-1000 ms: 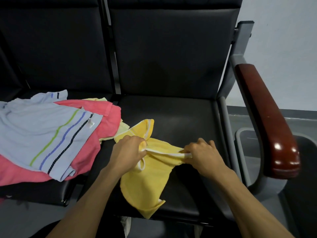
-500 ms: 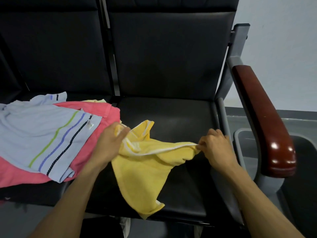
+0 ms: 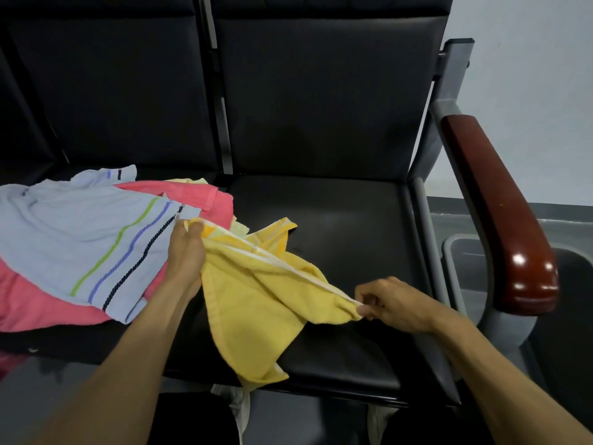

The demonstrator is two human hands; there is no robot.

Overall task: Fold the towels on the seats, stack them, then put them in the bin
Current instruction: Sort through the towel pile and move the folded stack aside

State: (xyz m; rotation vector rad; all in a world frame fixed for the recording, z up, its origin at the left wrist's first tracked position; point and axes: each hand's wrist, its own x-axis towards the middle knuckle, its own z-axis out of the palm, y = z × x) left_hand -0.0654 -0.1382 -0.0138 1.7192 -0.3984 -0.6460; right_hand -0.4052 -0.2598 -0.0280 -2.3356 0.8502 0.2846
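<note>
With both the left hand [image 3: 186, 252] and right hand [image 3: 390, 305] pinching the crumpled yellow terry towel's [image 3: 256, 303] white-trimmed edge, its hanging bulk could slide off the black seat [image 3: 346, 220].

Pink towel [image 3: 38, 303] mostly hidden under striped towel [image 3: 80, 232].

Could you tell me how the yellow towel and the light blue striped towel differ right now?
The yellow towel is pinched along its white-trimmed edge by the left hand and right hand, each grip at one end; no hand holds the light blue striped towel. The yellow one is plain and hangs bunched over the right seat; the blue one carries green, blue and dark stripes and lies spread over a pink towel. Both are unfolded.
</note>
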